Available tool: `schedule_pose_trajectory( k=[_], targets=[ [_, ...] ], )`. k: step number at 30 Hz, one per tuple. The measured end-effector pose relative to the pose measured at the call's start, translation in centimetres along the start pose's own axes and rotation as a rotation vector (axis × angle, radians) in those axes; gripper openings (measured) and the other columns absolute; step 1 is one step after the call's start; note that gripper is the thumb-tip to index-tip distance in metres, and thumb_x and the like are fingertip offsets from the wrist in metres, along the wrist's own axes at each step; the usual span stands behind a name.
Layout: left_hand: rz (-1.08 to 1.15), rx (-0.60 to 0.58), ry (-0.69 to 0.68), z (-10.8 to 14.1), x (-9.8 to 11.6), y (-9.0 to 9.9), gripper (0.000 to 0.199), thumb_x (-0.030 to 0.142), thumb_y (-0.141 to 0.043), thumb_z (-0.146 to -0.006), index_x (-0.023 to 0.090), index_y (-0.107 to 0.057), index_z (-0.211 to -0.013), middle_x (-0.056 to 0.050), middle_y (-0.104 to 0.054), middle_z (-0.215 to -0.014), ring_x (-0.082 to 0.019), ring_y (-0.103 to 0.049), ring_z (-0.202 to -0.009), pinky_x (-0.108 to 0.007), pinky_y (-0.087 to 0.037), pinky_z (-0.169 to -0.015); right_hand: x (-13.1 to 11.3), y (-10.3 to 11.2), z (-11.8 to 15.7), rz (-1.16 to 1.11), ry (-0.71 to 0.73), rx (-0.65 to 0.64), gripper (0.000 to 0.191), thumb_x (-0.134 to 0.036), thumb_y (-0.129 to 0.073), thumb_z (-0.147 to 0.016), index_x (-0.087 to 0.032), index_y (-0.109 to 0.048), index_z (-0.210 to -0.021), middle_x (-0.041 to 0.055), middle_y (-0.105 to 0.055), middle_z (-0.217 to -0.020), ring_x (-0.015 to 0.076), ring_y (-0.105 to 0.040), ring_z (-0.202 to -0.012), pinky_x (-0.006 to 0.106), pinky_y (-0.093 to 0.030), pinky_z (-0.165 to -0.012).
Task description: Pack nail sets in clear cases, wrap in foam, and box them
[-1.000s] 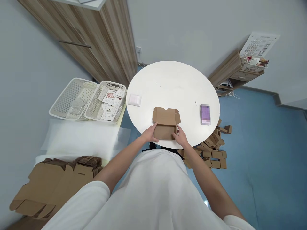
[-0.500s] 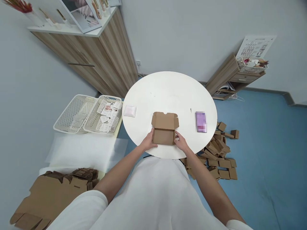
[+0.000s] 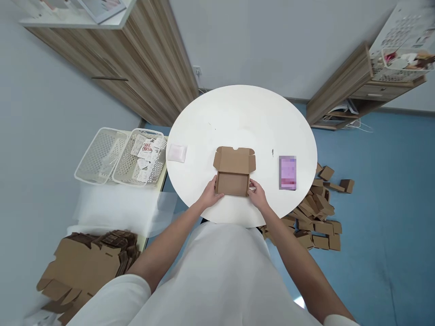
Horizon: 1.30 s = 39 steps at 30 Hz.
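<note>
The person's left hand (image 3: 210, 195) curls its fingers round the left wall of an open brown cardboard box (image 3: 233, 183), and the right hand (image 3: 257, 195) grips the right wall. The box lies at the centre of the frame, lid flap (image 3: 234, 160) spread toward the top, near the closest edge of an oval white table (image 3: 244, 113). White tabletop runs from the lid up to the far rim. A flat pinkish-white packet (image 3: 177, 153) lies at the table's left edge; a purple rectangular item (image 3: 287, 173), pixelated, lies near the right. At left, white paper cards (image 3: 147, 147), one with red print, fill a perforated white plastic basket (image 3: 159, 165); they seem to carry text, too small to read. A printed white sheet (image 3: 403, 29) at upper right is likewise illegible.
</note>
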State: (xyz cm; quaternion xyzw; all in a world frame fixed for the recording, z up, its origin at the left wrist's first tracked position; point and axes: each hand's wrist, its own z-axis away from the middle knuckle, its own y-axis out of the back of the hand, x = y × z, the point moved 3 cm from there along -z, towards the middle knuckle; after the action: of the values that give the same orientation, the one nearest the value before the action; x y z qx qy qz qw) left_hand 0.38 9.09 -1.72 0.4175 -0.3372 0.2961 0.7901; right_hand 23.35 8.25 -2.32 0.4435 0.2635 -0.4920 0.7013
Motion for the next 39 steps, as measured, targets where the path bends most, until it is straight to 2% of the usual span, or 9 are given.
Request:
schedule_pose_trajectory(
  k=[6, 12, 16, 19, 22, 25, 30, 34, 39],
  targets=[
    [-0.022, 0.052, 0.029, -0.7, 0.1, -0.7, 0.098, 0.038, -0.062, -0.071, 0.021, 0.006, -0.14, -0.015, -0.026, -0.139, -0.028, -0.037, -0.119, -0.038, -0.039, -0.092, -0.2, 0.9, -0.2, 0.007, 0.03, 0.035, 0.049, -0.027, -0.042, -0.075, -0.02, -0.045, -0.124, 0.0073, -0.052, -0.109, 0.0105, -0.049, -0.062, 0.029, -0.047, -0.063],
    [0.002, 0.096, 0.084, -0.1, -0.1, -0.5, 0.1, 0.044, -0.063, -0.069, 0.019, 0.003, -0.14, -0.015, -0.029, -0.137, -0.027, -0.036, -0.121, -0.039, -0.039, -0.093, -0.8, 1.4, 0.7, 0.043, 0.076, 0.122, 0.047, -0.034, -0.044, -0.079, -0.019, -0.044, -0.123, 0.007, -0.05, -0.107, 0.01, -0.047, -0.062, 0.029, -0.046, -0.066],
    [0.019, 0.135, 0.106, 0.8, -0.7, 0.8, 0.095, 0.049, -0.06, -0.07, 0.021, -0.002, -0.139, -0.014, -0.026, -0.138, -0.026, -0.037, -0.12, -0.039, -0.041, -0.09, -2.2, 1.5, 1.8, 0.108, 0.137, 0.233, 0.05, -0.032, -0.044, -0.08, -0.02, -0.037, -0.127, 0.007, -0.048, -0.106, 0.0097, -0.044, -0.06, 0.03, -0.045, -0.066],
    [-0.036, 0.242, 0.102, 1.6, -1.8, 3.3, 0.086, 0.049, -0.058, -0.072, 0.02, -0.011, -0.138, -0.014, -0.028, -0.137, -0.028, -0.036, -0.12, -0.042, -0.04, -0.092, -4.6, 0.7, 2.7, 0.174, 0.23, 0.305, 0.051, -0.029, -0.044, -0.08, -0.021, -0.035, -0.13, 0.0074, -0.048, -0.103, 0.0125, -0.043, -0.066, 0.031, -0.045, -0.066],
    [-0.163, 0.427, 0.09, 2.2, -3.4, 7.4, 0.072, 0.046, -0.056, -0.074, 0.017, -0.026, -0.133, -0.015, -0.035, -0.132, -0.029, -0.033, -0.122, -0.046, -0.031, -0.1, -7.7, -1.7, 3.0, 0.191, 0.32, 0.243, 0.05, -0.028, -0.044, -0.08, -0.021, -0.037, -0.129, 0.0075, -0.049, -0.101, 0.0149, -0.045, -0.071, 0.032, -0.045, -0.067],
    [-0.226, 0.565, 0.081, 2.1, -5.2, 12.0, 0.06, 0.04, -0.054, -0.076, 0.014, -0.034, -0.127, -0.015, -0.039, -0.127, -0.029, -0.032, -0.123, -0.046, -0.026, -0.103, -10.7, -5.8, 2.0, 0.2, 0.328, 0.049, 0.046, -0.03, -0.046, -0.079, -0.023, -0.043, -0.125, 0.0071, -0.053, -0.101, 0.0158, -0.048, -0.075, 0.034, -0.046, -0.07],
    [-0.131, 0.552, 0.158, -0.3, -7.9, 17.7, 0.063, 0.035, -0.056, -0.074, 0.012, -0.032, -0.128, -0.018, -0.034, -0.133, -0.029, -0.027, -0.128, -0.043, -0.024, -0.105, -14.1, -14.0, -1.9, 0.096, 0.119, -0.168, 0.05, -0.037, -0.051, -0.077, -0.024, -0.044, -0.125, 0.008, -0.052, -0.117, 0.0187, -0.053, -0.093, 0.036, -0.046, -0.079],
    [-0.023, 0.471, 0.204, -2.5, -9.6, 19.7, 0.069, 0.025, -0.054, -0.074, 0.011, -0.023, -0.133, -0.017, -0.023, -0.141, -0.027, -0.017, -0.133, -0.04, -0.017, -0.109, -15.5, -19.1, -5.0, -0.03, -0.013, -0.203, 0.057, -0.042, -0.055, -0.074, -0.026, -0.041, -0.127, 0.0073, -0.044, -0.131, 0.0217, -0.047, -0.111, 0.038, -0.043, -0.088],
    [0.064, 0.389, 0.216, -4.0, -10.6, 20.0, 0.074, 0.011, -0.051, -0.07, 0.014, -0.017, -0.136, -0.013, -0.02, -0.144, -0.025, -0.012, -0.134, -0.039, -0.013, -0.11, -16.5, -22.2, -7.8, -0.167, -0.06, -0.15, 0.061, -0.046, -0.055, -0.074, -0.032, -0.035, -0.13, 0.0036, -0.032, -0.14, 0.021, -0.042, -0.118, 0.036, -0.043, -0.09]
  ],
)
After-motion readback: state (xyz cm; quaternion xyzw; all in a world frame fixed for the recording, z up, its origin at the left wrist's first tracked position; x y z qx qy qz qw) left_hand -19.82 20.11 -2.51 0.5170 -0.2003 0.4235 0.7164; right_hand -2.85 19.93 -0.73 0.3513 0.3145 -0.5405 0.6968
